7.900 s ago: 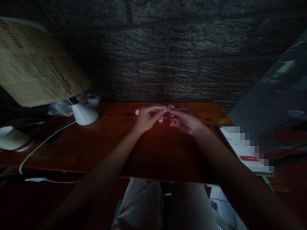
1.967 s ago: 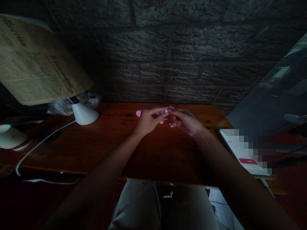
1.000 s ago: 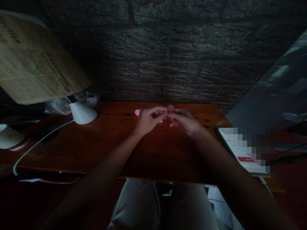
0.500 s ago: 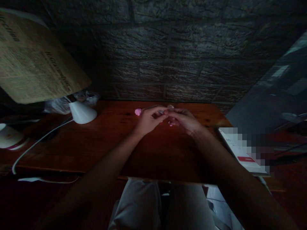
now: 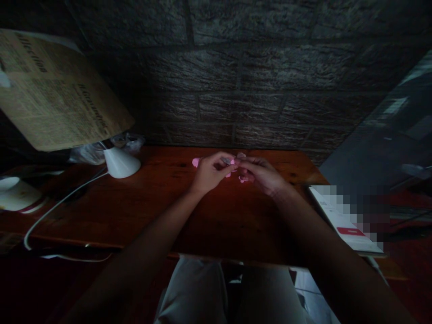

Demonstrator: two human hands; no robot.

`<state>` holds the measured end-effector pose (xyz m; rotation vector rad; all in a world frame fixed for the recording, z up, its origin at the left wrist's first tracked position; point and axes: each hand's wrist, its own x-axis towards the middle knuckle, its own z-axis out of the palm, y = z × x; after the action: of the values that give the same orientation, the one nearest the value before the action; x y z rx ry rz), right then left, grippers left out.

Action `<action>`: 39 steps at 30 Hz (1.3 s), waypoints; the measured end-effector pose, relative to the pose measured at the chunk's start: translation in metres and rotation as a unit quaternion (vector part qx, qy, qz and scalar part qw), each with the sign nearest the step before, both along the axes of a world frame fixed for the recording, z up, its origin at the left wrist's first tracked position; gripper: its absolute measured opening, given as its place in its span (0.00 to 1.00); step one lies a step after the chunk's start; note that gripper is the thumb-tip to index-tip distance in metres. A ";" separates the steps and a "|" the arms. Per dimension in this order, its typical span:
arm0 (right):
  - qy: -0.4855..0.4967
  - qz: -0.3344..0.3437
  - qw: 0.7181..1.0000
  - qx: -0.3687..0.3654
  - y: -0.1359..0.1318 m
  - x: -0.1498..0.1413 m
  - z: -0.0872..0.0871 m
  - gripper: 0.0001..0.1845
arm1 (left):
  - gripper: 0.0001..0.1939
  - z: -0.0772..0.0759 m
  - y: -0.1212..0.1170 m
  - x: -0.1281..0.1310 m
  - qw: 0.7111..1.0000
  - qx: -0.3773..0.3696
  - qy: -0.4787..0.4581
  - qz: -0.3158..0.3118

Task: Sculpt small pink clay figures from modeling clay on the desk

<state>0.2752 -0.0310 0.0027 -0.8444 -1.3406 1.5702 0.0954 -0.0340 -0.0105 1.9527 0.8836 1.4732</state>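
Note:
Above the wooden table (image 5: 162, 202), my left hand (image 5: 208, 172) and my right hand (image 5: 265, 175) meet fingertip to fingertip. Both are closed in a pinch on a small pink piece (image 5: 232, 161) that looks like modelling clay. A greyish bit shows inside the curl of my left fingers, too dim to name. Left of that hand lies a pink lump (image 5: 195, 162), partly covered by it. More pink shows behind the fingertips (image 5: 241, 155), and small pink bits (image 5: 243, 179) appear under my right fingers. Exact shapes are blurred in the dim light.
A lamp with a white cone base (image 5: 121, 164) and a newsprint shade (image 5: 64, 90) stands left, its white cord running forward. Clear plastic (image 5: 88, 154) lies behind it. A paper cup (image 5: 18, 194) sits far left, a white box (image 5: 340, 220) right. A stone-block wall (image 5: 216, 76) backs the table.
The view has tilted slightly, shifting everything a little downward. The pink piece between my fingertips now shows more clearly, and my hands stay together in nearly the same place.

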 end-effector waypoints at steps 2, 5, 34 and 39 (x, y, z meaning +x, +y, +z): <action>0.001 -0.005 1.000 -0.005 0.001 0.001 0.000 0.16 | 0.12 0.000 0.001 -0.001 1.000 0.000 0.014 -0.019; 0.001 -0.008 1.000 -0.006 0.002 0.002 0.000 0.16 | 0.15 0.000 0.005 -0.004 0.998 -0.002 0.025 -0.056; 0.012 0.005 1.000 -0.016 0.001 0.001 0.001 0.16 | 0.12 -0.002 0.003 -0.003 1.000 0.014 0.002 -0.012; 0.023 -0.001 1.000 -0.018 0.002 0.001 0.000 0.17 | 0.09 -0.001 0.003 -0.003 1.000 0.024 0.002 -0.009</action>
<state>0.2764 -0.0286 0.0027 -0.8270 -1.2824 1.6082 0.0928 -0.0313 -0.0110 1.9946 0.8384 1.4934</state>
